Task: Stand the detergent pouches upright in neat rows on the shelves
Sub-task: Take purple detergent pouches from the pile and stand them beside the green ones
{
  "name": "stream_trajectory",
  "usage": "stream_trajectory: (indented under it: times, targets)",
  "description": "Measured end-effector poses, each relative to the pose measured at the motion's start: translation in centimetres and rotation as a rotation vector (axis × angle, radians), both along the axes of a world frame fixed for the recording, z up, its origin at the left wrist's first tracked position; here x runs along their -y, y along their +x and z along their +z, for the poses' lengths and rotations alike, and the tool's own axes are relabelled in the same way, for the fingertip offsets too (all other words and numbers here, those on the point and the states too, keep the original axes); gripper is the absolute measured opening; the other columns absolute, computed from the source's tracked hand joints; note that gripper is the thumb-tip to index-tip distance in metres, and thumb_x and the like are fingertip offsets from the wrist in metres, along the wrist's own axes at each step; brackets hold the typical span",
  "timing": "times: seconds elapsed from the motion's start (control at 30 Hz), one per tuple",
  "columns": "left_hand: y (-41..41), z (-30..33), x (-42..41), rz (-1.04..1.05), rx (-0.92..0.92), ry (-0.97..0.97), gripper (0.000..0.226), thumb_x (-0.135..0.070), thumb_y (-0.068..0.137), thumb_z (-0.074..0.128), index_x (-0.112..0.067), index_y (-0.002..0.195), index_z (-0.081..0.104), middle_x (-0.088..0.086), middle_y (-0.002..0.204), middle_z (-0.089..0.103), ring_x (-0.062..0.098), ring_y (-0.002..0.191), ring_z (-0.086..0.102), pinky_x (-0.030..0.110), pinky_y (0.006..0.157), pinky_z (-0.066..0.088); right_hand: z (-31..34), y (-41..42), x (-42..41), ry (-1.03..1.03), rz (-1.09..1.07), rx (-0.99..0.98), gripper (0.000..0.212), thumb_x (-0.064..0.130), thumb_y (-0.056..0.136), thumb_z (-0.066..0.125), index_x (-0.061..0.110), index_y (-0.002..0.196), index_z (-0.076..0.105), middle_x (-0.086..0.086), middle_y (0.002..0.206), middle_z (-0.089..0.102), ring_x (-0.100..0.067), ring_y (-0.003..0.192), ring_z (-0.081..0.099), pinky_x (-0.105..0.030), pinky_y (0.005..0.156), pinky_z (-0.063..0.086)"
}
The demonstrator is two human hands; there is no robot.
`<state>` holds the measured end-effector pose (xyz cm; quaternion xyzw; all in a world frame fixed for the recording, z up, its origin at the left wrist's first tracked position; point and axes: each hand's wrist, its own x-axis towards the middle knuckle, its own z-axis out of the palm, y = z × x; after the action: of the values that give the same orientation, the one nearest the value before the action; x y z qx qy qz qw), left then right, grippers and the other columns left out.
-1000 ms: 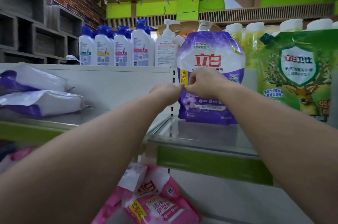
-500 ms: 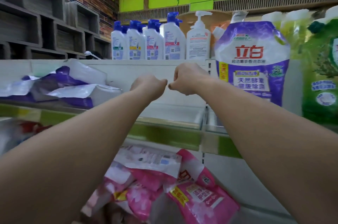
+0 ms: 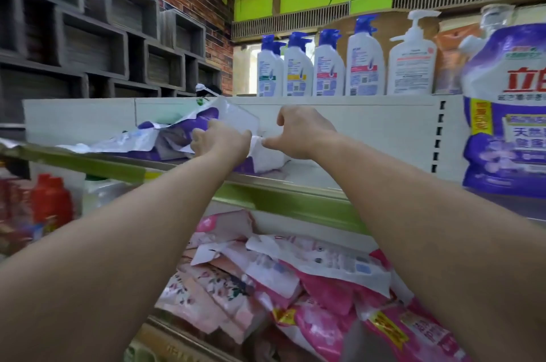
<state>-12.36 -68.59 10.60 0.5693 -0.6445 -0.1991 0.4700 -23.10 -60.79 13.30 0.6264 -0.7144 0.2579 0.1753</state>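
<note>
Purple and white detergent pouches [image 3: 177, 137] lie flat in a heap on the middle shelf [image 3: 277, 199]. My left hand [image 3: 220, 141] grips the right end of the top pouch of that heap. My right hand [image 3: 300, 131] is just to its right, thumb and fingers curled, its thumb tip touching the pouch's white edge. One purple pouch [image 3: 506, 113] stands upright at the right end of the same shelf. Pink pouches [image 3: 295, 282] lie jumbled on the shelf below.
White pump bottles with blue caps [image 3: 316, 69] line the top shelf. A red bottle [image 3: 51, 202] and a pale bottle [image 3: 100, 193] stand at the lower left. Grey wall cubbies [image 3: 88, 42] fill the left background. Bare shelf lies between my hands and the upright pouch.
My view and both hands have swung left, away from the upright purple pouch. My hands have reached the heap of flat pouches, and my left hand now grips one.
</note>
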Motion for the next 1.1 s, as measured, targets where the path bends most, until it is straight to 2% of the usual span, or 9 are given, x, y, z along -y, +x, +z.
stream_trajectory:
  times: [0.1,0.23,0.37,0.47,0.6,0.73,0.87,1.0,1.1]
  targets:
    - [1.0,0.6,0.9,-0.005,-0.158,0.059,0.073,-0.045,0.09,0.052,-0.008,0.144,0.02,0.022,0.149,0.02,0.036,0.134,0.029,0.042,0.105,0.029,-0.2,1.3,1.3,-0.014,0.004,0.006,0.053,0.049,0.084,0.062,0.016,0.123,0.048,-0.004,0.123,0.055,-0.021,0.107,0.052,-0.032,0.079,0.043]
    - [1.4,1.7,2.5,-0.076,-0.44,0.145,0.092,-0.056,0.086,0.055,-0.019,0.151,0.002,0.018,0.155,0.011,0.037,0.138,0.021,0.048,0.11,0.025,-0.6,1.6,2.0,0.005,-0.009,0.002,0.053,0.046,0.084,0.063,0.016,0.124,0.046,-0.004,0.123,0.054,-0.021,0.105,0.052,-0.032,0.079,0.043]
    - [0.8,2.1,4.2,-0.126,-0.488,0.152,0.102,-0.065,0.081,0.055,-0.03,0.151,-0.011,0.018,0.156,0.013,0.042,0.139,0.018,0.055,0.11,0.02,-0.8,0.7,2.1,0.018,-0.042,0.009,0.051,0.046,0.085,0.061,0.015,0.122,0.046,-0.005,0.12,0.055,-0.021,0.095,0.049,-0.032,0.074,0.041]
    - [0.4,2.6,5.7,-0.154,-0.55,0.155,0.11,-0.07,0.074,0.059,-0.036,0.149,-0.012,0.018,0.156,0.011,0.044,0.139,0.016,0.057,0.111,0.021,-0.9,-0.2,2.2,0.033,-0.077,0.011,0.052,0.047,0.086,0.06,0.015,0.124,0.045,-0.005,0.12,0.054,-0.022,0.099,0.052,-0.034,0.078,0.045]
    - [0.2,4.2,7.5,-0.178,-0.703,0.183,0.115,-0.07,0.069,0.064,-0.033,0.15,-0.009,0.017,0.157,0.011,0.044,0.139,0.017,0.056,0.111,0.024,-1.1,-1.4,2.5,0.062,-0.118,0.017,0.052,0.045,0.086,0.06,0.015,0.125,0.044,-0.005,0.12,0.054,-0.023,0.102,0.053,-0.034,0.08,0.046]
    - [-0.7,4.1,8.8,-0.181,-0.596,0.137,0.112,-0.062,0.068,0.071,-0.035,0.151,0.0,0.014,0.153,0.024,0.04,0.135,0.028,0.052,0.109,0.031,-1.5,-2.5,2.9,0.092,-0.139,0.045,0.05,0.043,0.085,0.06,0.015,0.124,0.045,-0.005,0.121,0.053,-0.022,0.104,0.052,-0.033,0.078,0.044]
    - [-1.3,2.9,9.3,-0.105,-0.475,0.021,0.073,-0.043,0.08,0.069,-0.034,0.143,0.032,0.01,0.144,0.038,0.031,0.123,0.043,0.039,0.097,0.039,-1.6,-2.6,3.3,0.087,-0.141,0.049,0.048,0.041,0.085,0.06,0.015,0.123,0.046,-0.004,0.121,0.053,-0.023,0.104,0.052,-0.033,0.079,0.045]
    - [-1.5,2.7,9.3,-0.058,-0.513,-0.022,0.057,-0.038,0.085,0.066,-0.032,0.136,0.043,0.009,0.138,0.044,0.029,0.114,0.048,0.033,0.084,0.04,-1.2,-2.6,3.6,0.038,-0.158,0.042,0.044,0.038,0.086,0.059,0.015,0.122,0.047,-0.004,0.119,0.055,-0.023,0.1,0.052,-0.031,0.074,0.042]
    - [-1.7,2.3,9.3,-0.044,-0.491,-0.047,0.052,-0.04,0.086,0.063,-0.027,0.133,0.045,0.011,0.135,0.047,0.029,0.111,0.051,0.033,0.083,0.04,-0.7,-2.9,3.6,0.004,-0.18,0.096,0.043,0.037,0.087,0.059,0.015,0.122,0.047,-0.005,0.12,0.055,-0.023,0.1,0.052,-0.03,0.074,0.04]
